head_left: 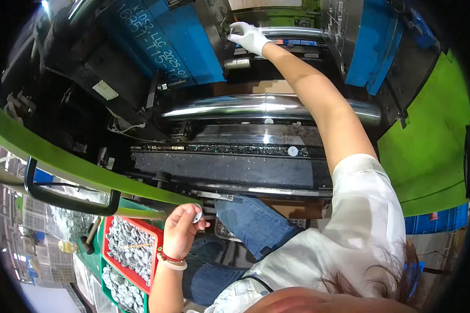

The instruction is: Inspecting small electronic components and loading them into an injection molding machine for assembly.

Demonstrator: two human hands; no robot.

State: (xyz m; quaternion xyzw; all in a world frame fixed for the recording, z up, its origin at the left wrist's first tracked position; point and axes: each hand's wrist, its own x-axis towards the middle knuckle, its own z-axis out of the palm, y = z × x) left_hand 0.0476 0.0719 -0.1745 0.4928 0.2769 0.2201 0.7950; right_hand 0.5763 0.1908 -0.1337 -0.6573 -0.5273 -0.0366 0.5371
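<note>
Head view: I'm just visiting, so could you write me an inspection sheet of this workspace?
Surface: dark ledge, specks in the groove behind.
Job's things: disc in the left hand; red tray of grey discs.
Clutter: loose disc behind the ledge.
Left hand: bare, fingers pinching the disc.
Right hand: gloved, by the steel plate; touch unclear.
Cables: thin wire, left of the steel bar.
Surroundings: green panel, blue crate.

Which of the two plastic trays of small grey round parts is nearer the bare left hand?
The red plastic tray, beside the left hand; the green plastic tray lies farther off, nearer the picture's lower edge.
</note>
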